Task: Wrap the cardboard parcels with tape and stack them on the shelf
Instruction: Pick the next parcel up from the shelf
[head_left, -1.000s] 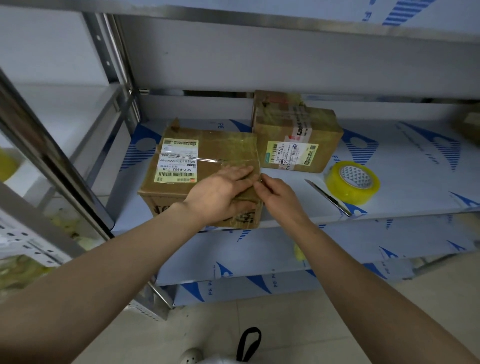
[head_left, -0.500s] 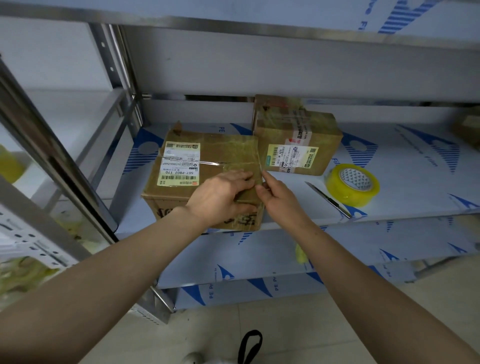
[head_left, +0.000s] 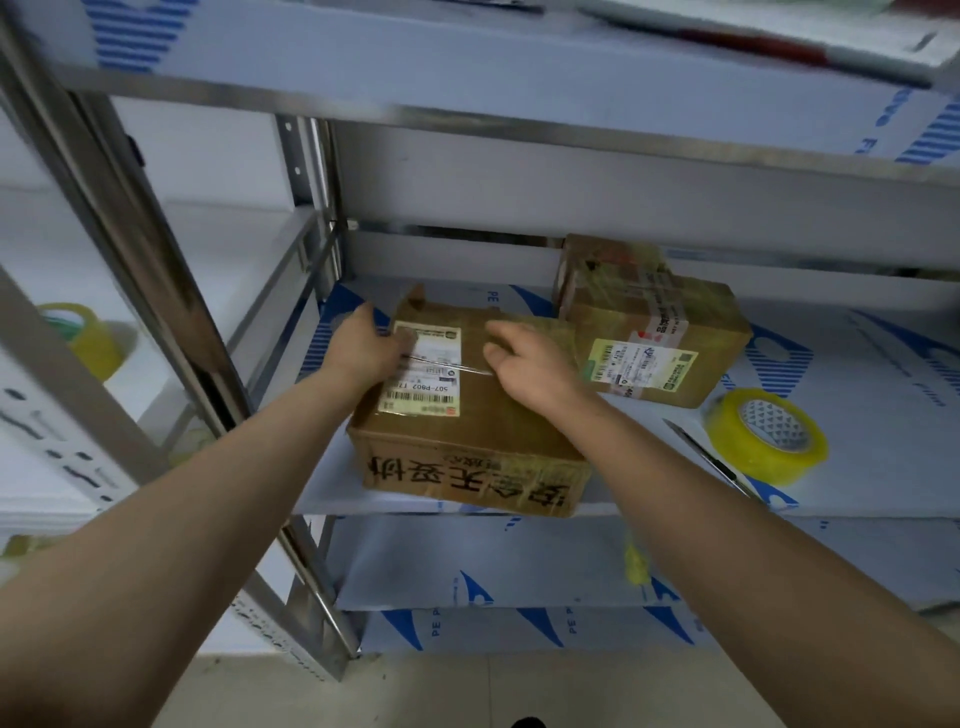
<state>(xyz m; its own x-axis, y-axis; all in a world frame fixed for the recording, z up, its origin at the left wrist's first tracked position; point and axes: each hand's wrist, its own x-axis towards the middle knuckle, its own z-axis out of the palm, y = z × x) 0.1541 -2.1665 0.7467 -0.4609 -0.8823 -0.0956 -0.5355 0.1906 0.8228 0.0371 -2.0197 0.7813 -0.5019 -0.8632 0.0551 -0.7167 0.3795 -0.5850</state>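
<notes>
A large cardboard parcel (head_left: 467, 431) with a white label and black printed characters on its front lies on the metal shelf (head_left: 857, 467), its front edge overhanging. My left hand (head_left: 361, 348) grips the parcel's far left corner, thumb on the label. My right hand (head_left: 530, 358) rests on the parcel's top right with relaxed fingers. A smaller taped parcel (head_left: 649, 332) stands behind and to the right, close to the big one. A roll of yellow tape (head_left: 766, 434) lies on the shelf at the right.
A thin blade or knife (head_left: 711, 462) lies between the big parcel and the tape roll. A steel upright (head_left: 156, 322) stands at the left, with another tape roll (head_left: 85, 338) on the neighbouring rack. An upper shelf (head_left: 519, 104) hangs overhead.
Both hands left the parcel's front right corner and moved up over its top, the left to the far left corner, the right to the top right. The view tilted upward.
</notes>
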